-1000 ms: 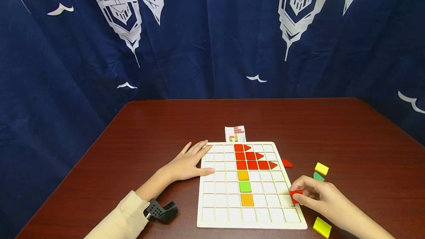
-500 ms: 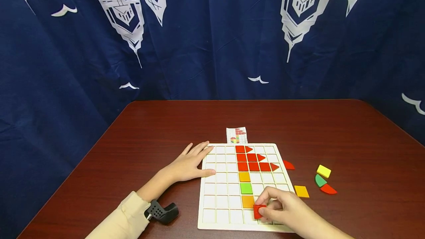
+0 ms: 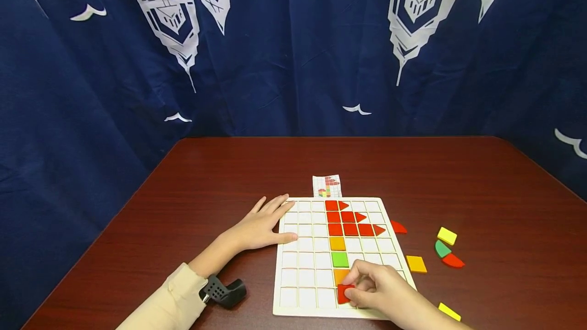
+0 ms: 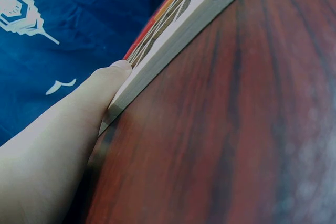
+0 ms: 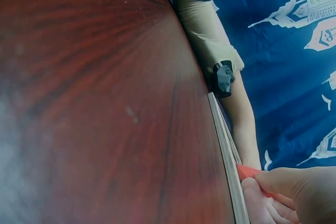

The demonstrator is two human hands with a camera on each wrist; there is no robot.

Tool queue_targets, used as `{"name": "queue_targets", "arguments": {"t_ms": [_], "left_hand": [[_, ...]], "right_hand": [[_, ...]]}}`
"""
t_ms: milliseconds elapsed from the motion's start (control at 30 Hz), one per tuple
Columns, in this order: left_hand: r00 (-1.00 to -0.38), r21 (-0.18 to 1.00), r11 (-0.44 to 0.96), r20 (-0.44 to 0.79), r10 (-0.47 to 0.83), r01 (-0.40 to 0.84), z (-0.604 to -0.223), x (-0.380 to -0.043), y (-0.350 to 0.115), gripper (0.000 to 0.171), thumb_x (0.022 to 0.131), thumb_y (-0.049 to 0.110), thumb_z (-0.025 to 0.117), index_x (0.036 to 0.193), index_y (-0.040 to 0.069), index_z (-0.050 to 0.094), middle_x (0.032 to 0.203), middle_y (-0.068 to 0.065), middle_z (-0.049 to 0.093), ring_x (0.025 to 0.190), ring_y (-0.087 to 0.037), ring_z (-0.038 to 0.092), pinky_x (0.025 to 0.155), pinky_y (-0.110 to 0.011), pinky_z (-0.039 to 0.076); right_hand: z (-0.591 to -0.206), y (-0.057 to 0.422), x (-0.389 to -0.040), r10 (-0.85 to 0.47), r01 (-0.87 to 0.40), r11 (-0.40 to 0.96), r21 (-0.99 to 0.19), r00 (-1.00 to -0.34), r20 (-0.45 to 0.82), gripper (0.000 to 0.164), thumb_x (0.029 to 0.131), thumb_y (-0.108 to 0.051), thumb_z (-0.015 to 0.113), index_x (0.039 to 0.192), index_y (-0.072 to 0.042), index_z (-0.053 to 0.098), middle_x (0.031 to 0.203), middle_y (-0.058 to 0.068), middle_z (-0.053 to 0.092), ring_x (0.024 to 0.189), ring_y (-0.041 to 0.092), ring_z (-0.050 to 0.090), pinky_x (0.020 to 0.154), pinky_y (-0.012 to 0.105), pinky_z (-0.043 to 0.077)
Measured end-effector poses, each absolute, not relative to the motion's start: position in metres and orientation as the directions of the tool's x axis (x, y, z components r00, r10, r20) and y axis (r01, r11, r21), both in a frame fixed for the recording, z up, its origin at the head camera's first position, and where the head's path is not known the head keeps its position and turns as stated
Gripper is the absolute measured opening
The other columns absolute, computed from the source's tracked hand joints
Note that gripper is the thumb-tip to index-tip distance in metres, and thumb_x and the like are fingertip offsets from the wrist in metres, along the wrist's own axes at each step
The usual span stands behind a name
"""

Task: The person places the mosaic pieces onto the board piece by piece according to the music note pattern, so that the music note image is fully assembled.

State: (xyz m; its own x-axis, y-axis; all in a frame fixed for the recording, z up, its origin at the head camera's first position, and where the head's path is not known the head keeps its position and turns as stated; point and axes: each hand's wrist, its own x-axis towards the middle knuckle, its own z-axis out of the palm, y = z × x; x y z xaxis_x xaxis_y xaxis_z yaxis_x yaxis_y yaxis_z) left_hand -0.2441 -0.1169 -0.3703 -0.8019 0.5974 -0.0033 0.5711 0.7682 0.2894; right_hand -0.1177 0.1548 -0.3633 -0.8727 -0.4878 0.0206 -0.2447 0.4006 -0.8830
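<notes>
Right and left hands differ: the right hand [image 3: 382, 289] pinches a red square piece [image 3: 341, 295] between thumb and curled fingers, while the left hand [image 3: 263, 229] lies with fingers spread and straight on the left edge of the white grid board [image 3: 304, 277]. Held over the bottom row, the red piece is in the fourth column from the left; whether it touches the board I cannot tell. Directly above it sits an orange square [image 3: 340, 275], partly covered by the right hand, then a green square [image 3: 340, 259], a second orange square and three rows of red pieces [image 3: 350, 230] ending in points. Behind the board stands a small printed card [image 3: 327, 186]. To the right, yellow, green and red loose pieces [image 3: 447, 236] lie on the brown surface [image 3: 238, 167]. A blue curtain [image 3: 293, 55] hangs beyond.
</notes>
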Motion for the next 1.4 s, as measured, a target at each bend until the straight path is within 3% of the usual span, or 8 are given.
{"name": "queue_targets", "arguments": {"t_ms": [67,200,367,633,1133,1400], "left_hand": [[-0.798,0.289,0.764,-0.004,0.603,0.576,-0.371,-0.245,-0.116,0.083,0.081,0.069,0.043,0.147,0.025,0.018,0.154,0.002,0.011,0.142,-0.012,0.010,0.114,-0.045,-0.001],[-0.793,0.291,0.759,0.003,0.609,0.583,-0.372,-0.246,-0.115,0.083,0.081,0.069,0.042,0.146,0.024,0.018,0.154,0.001,0.012,0.142,-0.013,0.011,0.114,-0.046,0.000],[-0.795,0.282,0.763,0.000,0.606,0.582,-0.373,-0.246,-0.116,0.083,0.081,0.071,0.041,0.147,0.025,0.018,0.154,0.002,0.011,0.142,-0.013,0.010,0.114,-0.046,0.000],[-0.800,0.285,0.766,0.007,0.600,0.576,-0.373,-0.244,-0.117,0.083,0.081,0.070,0.042,0.146,0.025,0.018,0.154,0.002,0.012,0.141,-0.013,0.011,0.114,-0.045,0.000],[-0.800,0.280,0.769,-0.002,0.599,0.575,-0.373,-0.244,-0.117,0.083,0.081,0.069,0.042,0.147,0.024,0.018,0.154,0.002,0.011,0.142,-0.013,0.010,0.114,-0.045,-0.001],[-0.803,0.284,0.768,0.010,0.596,0.574,-0.371,-0.245,-0.116,0.084,0.081,0.070,0.042,0.146,0.023,0.019,0.154,0.002,0.013,0.141,-0.013,0.011,0.114,-0.045,0.000]], "right_hand": [[-0.365,0.156,-0.117,-0.503,-0.275,0.402,-0.873,-0.863,0.041,0.012,0.083,-0.017,0.065,0.086,-0.007,0.059,0.070,-0.003,0.066,0.061,-0.004,0.055,0.055,0.017,0.045],[-0.370,0.158,-0.117,-0.561,-0.478,0.384,-0.790,-0.800,0.212,0.006,0.084,-0.013,0.064,0.085,-0.011,0.059,0.073,-0.005,0.063,0.064,-0.007,0.050,0.053,0.015,0.043],[-0.376,0.157,-0.117,-0.589,-0.672,0.395,-0.627,-0.709,0.388,0.016,0.080,-0.007,0.066,0.086,-0.018,0.057,0.078,-0.008,0.053,0.068,-0.008,0.046,0.055,0.012,0.042],[-0.374,0.156,-0.117,-0.591,-0.676,0.450,-0.584,-0.715,0.372,0.017,0.080,-0.009,0.066,0.087,-0.021,0.056,0.078,-0.013,0.049,0.068,-0.009,0.044,0.056,0.011,0.040],[-0.377,0.155,-0.118,-0.616,-0.760,0.420,-0.495,-0.640,0.460,0.017,0.080,-0.009,0.067,0.088,-0.021,0.059,0.077,-0.015,0.049,0.068,-0.008,0.043,0.057,0.008,0.038],[-0.371,0.159,-0.116,-0.647,-0.721,0.442,-0.533,-0.668,0.367,0.013,0.083,-0.013,0.064,0.089,-0.023,0.059,0.084,-0.013,0.050,0.069,-0.010,0.044,0.058,0.009,0.040]]}}
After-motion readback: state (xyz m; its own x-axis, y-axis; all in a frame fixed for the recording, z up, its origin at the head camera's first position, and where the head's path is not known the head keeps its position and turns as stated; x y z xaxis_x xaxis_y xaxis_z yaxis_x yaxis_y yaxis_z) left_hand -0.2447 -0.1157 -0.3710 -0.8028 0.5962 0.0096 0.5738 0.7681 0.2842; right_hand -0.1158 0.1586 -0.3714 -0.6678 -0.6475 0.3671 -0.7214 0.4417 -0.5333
